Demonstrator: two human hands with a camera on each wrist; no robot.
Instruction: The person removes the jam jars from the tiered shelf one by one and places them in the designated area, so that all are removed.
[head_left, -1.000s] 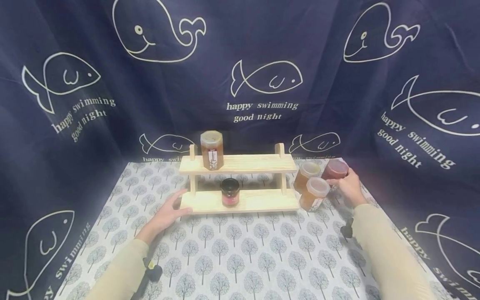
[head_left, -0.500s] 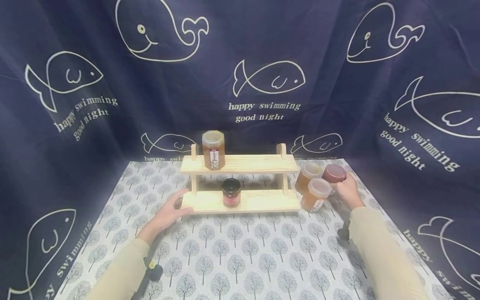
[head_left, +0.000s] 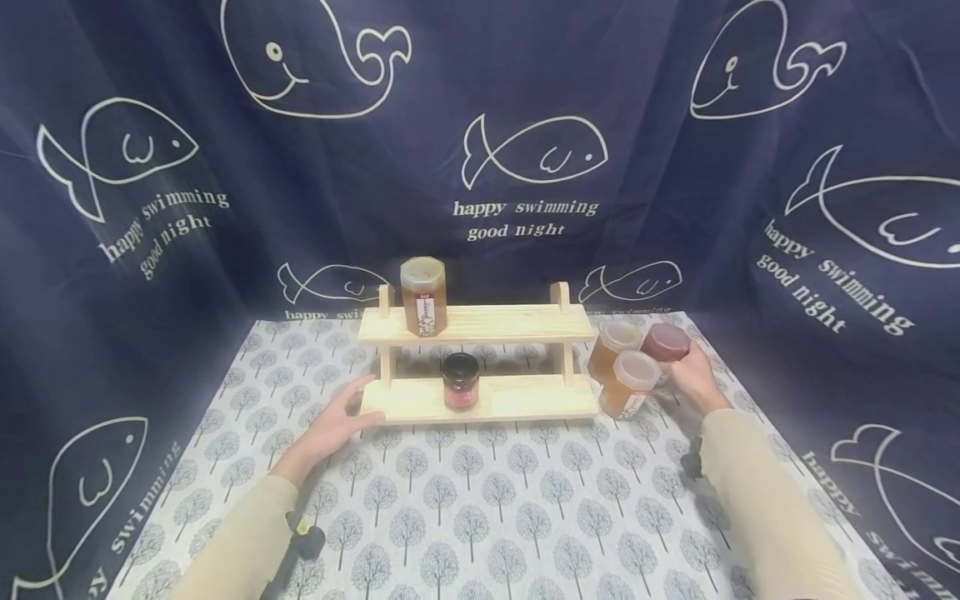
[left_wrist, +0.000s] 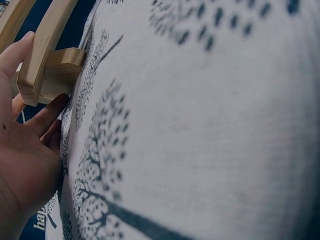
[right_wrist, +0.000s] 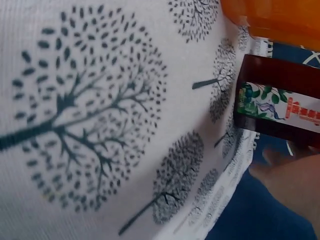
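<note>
In the head view, a two-tier wooden shelf (head_left: pixel 525 400) stands at the back of the table. My left hand (head_left: pixel 339 421) grips its lower left end, thumb at the front edge; in the left wrist view, fingers (left_wrist: pixel 47 116) reach round the wooden end piece. At the right, my right hand (head_left: pixel 693 379) holds a jar with dark red contents (head_left: pixel 667 340). The right wrist view shows that jar's printed label (right_wrist: pixel 290 106), with the hand beside it. Just left of it stand two jars of amber honey, one behind (head_left: pixel 606 357) and one in front (head_left: pixel 624 398).
On the upper tier, left, stands a labelled honey jar (head_left: pixel 424 304). A small black-lidded jar (head_left: pixel 461 381) sits mid lower tier. The tablecloth (head_left: pixel 480 517) has a tree print. Dark blue curtains (head_left: pixel 645 200) with white fish drawings enclose the back and sides.
The dark red jar and my right hand have shifted slightly left, closer to the two honey jars. My left hand stays at the shelf's end.
</note>
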